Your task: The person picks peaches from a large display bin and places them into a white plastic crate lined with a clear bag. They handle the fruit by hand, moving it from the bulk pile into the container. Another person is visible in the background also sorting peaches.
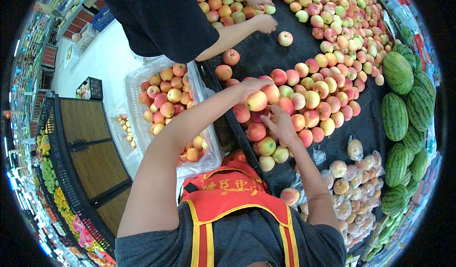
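My left hand (253, 88) curves over two yellow-red apples (256, 100) at the near end of a heap on the display stand. Just in front of it, my right hand (281, 125) reaches in with thumb and fingers spread, against a dark red apple (260, 115). Some fingertips are hidden among the fruit. More red and green apples (266, 146) lie beside my right wrist. To the left of the stand, a white plastic crate (133, 104) with a clear liner holds many apples.
A co-worker's hand (266, 23) and black-sleeved arm reach across the far apples. Black matting (263, 58) covers the stand, with a raised black edge (239, 131). Wrapped round fruit (341, 186) lies at right, watermelons (394, 117) beyond. A loose apple (285, 38) sits on the matting.
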Tool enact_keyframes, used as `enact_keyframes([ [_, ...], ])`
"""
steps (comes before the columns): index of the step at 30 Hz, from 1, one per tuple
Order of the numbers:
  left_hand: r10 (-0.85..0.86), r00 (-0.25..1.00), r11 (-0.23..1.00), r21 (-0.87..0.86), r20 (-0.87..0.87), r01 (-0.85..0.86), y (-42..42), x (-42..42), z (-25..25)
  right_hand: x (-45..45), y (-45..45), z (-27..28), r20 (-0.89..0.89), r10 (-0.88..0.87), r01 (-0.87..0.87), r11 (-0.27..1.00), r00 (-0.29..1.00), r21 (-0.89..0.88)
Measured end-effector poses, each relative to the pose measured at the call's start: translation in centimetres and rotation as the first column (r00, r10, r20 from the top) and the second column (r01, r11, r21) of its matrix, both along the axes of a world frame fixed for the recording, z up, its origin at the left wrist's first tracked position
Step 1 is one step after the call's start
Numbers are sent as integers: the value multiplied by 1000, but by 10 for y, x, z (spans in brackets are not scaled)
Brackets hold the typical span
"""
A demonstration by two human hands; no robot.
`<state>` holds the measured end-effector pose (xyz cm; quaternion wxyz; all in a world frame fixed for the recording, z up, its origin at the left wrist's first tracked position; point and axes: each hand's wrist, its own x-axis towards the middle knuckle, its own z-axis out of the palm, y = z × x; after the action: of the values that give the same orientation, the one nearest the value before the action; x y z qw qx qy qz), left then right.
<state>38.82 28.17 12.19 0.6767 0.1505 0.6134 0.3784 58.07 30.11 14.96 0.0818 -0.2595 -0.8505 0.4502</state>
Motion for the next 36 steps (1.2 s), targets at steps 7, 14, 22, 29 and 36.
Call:
enact_keyframes([
  [7,-56,949,992,123,311,18,-3,-7,6,3,25,-3,-47,-305,297,946,951,-132],
  [14,-206,964,942,300,166,150,5,-15,23,-10,46,12,-291,-195,115,956,936,-270],
  [22,-330,866,858,263,-376,441,-5,-9,22,12,78,8,-152,-601,203,481,785,-853],
  [29,-462,387,674,-32,-798,738,12,12,9,27,96,10,-221,-667,122,427,711,-896],
  [36,-499,105,460,-160,-860,873,39,53,0,51,107,0,-184,-750,81,301,635,-950],
])
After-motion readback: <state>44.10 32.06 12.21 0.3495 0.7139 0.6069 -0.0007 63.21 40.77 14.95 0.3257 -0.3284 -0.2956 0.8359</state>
